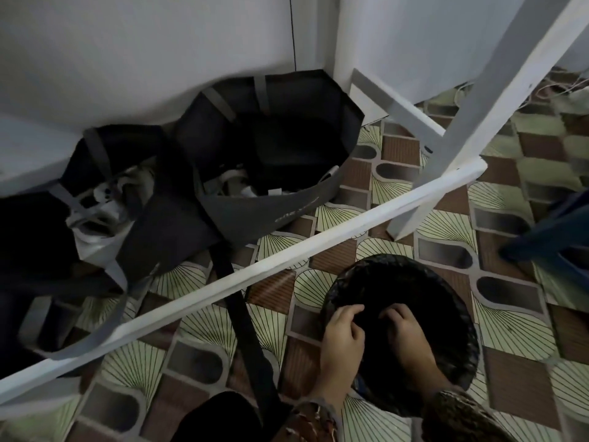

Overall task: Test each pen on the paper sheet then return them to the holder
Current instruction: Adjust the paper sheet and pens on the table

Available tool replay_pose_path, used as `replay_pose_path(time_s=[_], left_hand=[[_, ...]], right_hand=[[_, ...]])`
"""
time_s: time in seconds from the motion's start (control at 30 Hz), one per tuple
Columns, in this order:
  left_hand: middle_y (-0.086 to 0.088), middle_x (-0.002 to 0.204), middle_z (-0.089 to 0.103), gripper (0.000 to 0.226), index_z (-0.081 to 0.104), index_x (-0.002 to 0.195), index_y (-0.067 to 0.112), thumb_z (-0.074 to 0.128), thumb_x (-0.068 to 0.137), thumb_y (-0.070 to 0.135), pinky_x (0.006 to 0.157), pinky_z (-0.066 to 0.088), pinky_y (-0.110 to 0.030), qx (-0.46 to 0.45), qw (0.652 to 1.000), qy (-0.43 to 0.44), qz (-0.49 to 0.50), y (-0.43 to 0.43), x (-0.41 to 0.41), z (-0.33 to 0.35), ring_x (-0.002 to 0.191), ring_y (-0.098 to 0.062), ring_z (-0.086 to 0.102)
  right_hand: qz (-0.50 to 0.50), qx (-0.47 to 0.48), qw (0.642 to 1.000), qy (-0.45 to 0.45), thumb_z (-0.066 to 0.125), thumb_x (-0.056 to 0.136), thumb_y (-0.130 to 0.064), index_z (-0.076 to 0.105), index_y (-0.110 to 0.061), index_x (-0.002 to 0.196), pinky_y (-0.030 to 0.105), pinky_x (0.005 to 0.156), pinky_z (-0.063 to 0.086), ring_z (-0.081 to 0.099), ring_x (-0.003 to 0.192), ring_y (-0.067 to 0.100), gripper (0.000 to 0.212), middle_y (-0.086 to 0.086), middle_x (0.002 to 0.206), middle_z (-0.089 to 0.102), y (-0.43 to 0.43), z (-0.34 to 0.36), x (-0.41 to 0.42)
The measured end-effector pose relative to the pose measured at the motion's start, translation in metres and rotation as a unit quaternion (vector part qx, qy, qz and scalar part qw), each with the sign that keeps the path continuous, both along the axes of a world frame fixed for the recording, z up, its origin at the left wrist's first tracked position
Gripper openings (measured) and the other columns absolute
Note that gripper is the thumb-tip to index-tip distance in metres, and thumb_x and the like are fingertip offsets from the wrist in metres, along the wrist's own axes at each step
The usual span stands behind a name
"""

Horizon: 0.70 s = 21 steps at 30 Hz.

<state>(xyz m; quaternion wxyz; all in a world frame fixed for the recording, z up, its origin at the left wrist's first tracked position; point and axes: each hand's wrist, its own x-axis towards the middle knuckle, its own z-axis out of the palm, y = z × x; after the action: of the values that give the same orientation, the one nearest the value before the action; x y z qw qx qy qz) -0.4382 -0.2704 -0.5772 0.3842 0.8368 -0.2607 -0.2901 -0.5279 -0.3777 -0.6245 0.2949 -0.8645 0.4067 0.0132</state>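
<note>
The view looks down at a patterned floor (197, 327) under a white table frame (255, 269); no pen, paper sheet or holder can be made out in this view.

At 6 o'clock stands a round bin lined with a black plastic bag (446, 282); both hands are at its opening. The left hand (342, 336) lies over the near-left rim at 7 o'clock of the bin, fingers curled inward onto the bag's edge; it appears to pinch the liner, though the contact is partly lost in shadow. The right hand (406, 330) reaches into the dark interior with fingers bent downward; whether it grasps anything cannot be told, since the interior is black. Both wrists show patterned brown sleeves (459, 416) at the bottom edge.

A white crossbar of the frame runs diagonally from 8 o'clock to 2 o'clock, passing just above the bin; a white leg (478, 122) slants upward at 1 o'clock.

Beyond the crossbar, at 11 o'clock, sits an open dark grey fabric bag (287, 205) with pale items inside; a second dark bag (159, 224) stands just beside it at 9 o'clock, holding white plastic and cloth. A black strap (242, 314) lies on the floor from the bags toward 6 o'clock. A blue object (554, 237) enters at 3 o'clock; its identity is unclear. White cables (548, 87) lie on the floor at 2 o'clock, near the wall (127, 43).
</note>
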Motion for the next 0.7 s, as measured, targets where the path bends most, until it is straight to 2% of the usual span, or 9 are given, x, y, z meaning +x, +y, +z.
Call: replay_pose_path(time_s=[0.17,0.37,0.43,0.5,0.6,0.7], left_hand=[[0.009,0.119,0.057,0.038,0.059,0.118,0.021,0.045,0.087,0.004,0.094,0.039,-0.012,-0.012,1.000,-0.005,0.009,0.008,0.007,0.023,0.110,-0.004,0.052],[0.015,0.113,0.056,0.035,0.060,0.116,0.021,0.052,0.085,0.005,0.090,0.043,-0.012,-0.049,0.997,-0.036,0.051,0.024,0.024,0.088,0.102,0.000,0.054],[0.019,0.112,0.054,0.036,0.061,0.116,0.021,0.055,0.084,0.005,0.089,0.048,-0.017,-0.064,0.993,-0.050,0.081,0.032,0.037,0.116,0.100,-0.005,0.058],[0.019,0.113,0.056,0.037,0.061,0.115,0.020,0.057,0.083,0.004,0.090,0.048,-0.020,-0.087,0.988,-0.071,0.109,0.042,0.048,0.148,0.101,-0.006,0.059],[0.025,0.107,0.055,0.034,0.063,0.112,0.016,0.058,0.082,0.000,0.093,0.041,-0.010,-0.133,0.974,-0.086,0.161,0.058,0.065,0.208,0.103,0.010,0.051],[0.030,0.106,0.051,0.032,0.062,0.109,0.021,0.056,0.085,0.001,0.087,0.039,-0.002,-0.166,0.962,-0.091,0.198,0.080,0.074,0.277,0.102,0.021,0.046]], right_hand=[[-0.039,-0.031,0.996,-0.077,0.063,0.074,0.012,0.067,0.000,0.092,0.036,0.072,0.050,0.063,0.083,0.035,0.022,0.016,0.100,0.060,0.007,0.028,0.009],[-0.035,-0.070,0.981,-0.179,0.065,0.080,0.001,0.069,-0.005,0.095,0.022,0.083,0.041,0.062,0.093,0.023,0.016,0.008,0.101,0.065,0.018,0.103,0.043],[-0.026,-0.066,0.975,-0.213,0.062,0.081,-0.006,0.069,-0.005,0.094,0.011,0.084,0.037,0.060,0.090,0.017,0.015,0.008,0.099,0.065,0.024,0.140,0.061],[-0.011,-0.057,0.964,-0.258,0.061,0.079,-0.005,0.068,-0.004,0.094,0.001,0.082,0.034,0.055,0.086,0.005,0.016,0.007,0.096,0.065,0.034,0.179,0.078],[0.018,-0.024,0.950,-0.310,0.064,0.081,-0.001,0.067,-0.008,0.095,0.000,0.077,0.039,0.053,0.086,-0.002,0.016,0.001,0.097,0.063,0.052,0.242,0.103],[0.052,-0.019,0.927,-0.371,0.058,0.083,-0.015,0.067,-0.013,0.094,0.002,0.080,0.040,0.053,0.094,-0.010,0.014,-0.007,0.095,0.062,0.078,0.308,0.125]])
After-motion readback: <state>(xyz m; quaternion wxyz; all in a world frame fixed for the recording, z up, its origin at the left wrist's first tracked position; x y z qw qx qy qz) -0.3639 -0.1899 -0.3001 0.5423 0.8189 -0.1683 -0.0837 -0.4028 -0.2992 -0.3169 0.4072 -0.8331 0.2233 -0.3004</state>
